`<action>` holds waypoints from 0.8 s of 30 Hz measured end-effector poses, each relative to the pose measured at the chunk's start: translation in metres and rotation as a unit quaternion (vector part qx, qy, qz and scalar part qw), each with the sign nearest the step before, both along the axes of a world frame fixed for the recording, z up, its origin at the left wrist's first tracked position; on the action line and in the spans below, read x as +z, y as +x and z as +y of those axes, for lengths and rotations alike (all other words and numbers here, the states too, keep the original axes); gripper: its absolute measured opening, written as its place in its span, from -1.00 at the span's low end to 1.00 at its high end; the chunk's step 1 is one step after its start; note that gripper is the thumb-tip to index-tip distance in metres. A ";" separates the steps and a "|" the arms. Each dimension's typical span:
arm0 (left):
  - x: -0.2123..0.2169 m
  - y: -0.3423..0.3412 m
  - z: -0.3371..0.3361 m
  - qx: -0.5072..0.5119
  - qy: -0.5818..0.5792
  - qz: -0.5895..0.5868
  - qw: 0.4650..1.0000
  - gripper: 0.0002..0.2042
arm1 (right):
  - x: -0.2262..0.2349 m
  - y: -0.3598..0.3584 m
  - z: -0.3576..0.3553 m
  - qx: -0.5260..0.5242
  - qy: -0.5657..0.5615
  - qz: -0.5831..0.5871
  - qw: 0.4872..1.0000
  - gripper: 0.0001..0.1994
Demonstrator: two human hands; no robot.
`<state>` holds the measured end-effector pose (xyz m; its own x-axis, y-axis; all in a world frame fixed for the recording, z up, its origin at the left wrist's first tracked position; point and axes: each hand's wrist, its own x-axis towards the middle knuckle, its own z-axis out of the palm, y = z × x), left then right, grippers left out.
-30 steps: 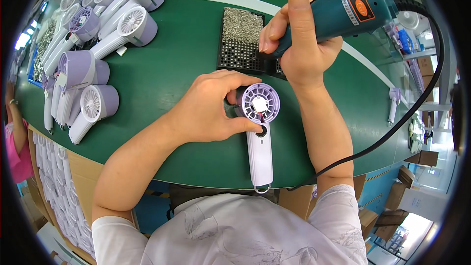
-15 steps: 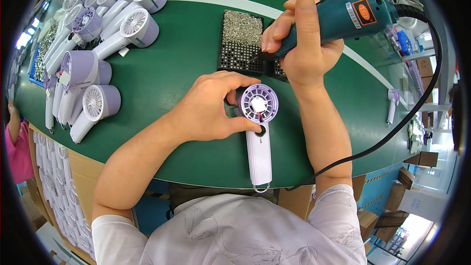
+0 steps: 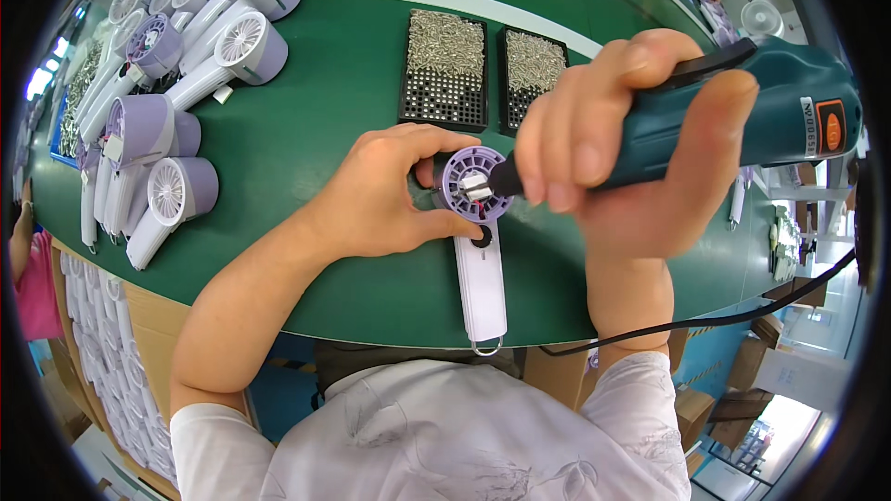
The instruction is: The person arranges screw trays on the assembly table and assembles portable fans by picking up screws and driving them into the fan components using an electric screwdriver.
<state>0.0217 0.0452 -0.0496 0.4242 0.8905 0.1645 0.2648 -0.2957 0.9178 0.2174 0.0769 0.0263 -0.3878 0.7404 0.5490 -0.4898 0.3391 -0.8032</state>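
- The hand fan [image 3: 480,269] lies on the green table [image 3: 353,65], right in front of the person. Its round purple head [image 3: 454,203] is on the far side, and its white handle [image 3: 483,301] points back to the person's body.
- The fan looks light and stiff, like hard plastic. Its smooth sides may be a bit slippery.
- The white block [image 3: 475,188] in the open head, with its thin wires, looks easy to hurt. The thin ribs around it may snap if pushed hard.
- The good place to hold is the outside of the head, or the handle. The metal loop [image 3: 486,351] at the handle's end looks too thin for a firm hold.
- The left hand [image 3: 376,193] bends round the head like a letter C. The fingers are on the far side, and the thumb is on the near side by the black button [image 3: 482,237]. They hold the fan.
- The right hand [image 3: 640,211] wraps round the teal power driver [image 3: 784,97], with its thumb along the side. The driver leans, nose over the head. I cannot tell if its tip touches.
- Two black trays [image 3: 444,121] sit just past the fan.
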 end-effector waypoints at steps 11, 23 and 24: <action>-0.009 0.002 0.001 -0.007 -0.030 -0.040 0.999 -0.37 | 0.002 -0.006 -0.013 -0.038 0.017 -0.110 0.993 -0.49; -0.008 -0.001 0.000 -0.004 -0.018 -0.025 1.000 -0.37 | -0.005 -0.020 -0.021 -0.011 -0.026 -0.118 0.993 -0.58; -0.010 0.000 0.001 0.005 0.000 -0.017 1.000 -0.40 | -0.009 -0.021 -0.020 -0.004 -0.019 -0.130 0.991 -0.59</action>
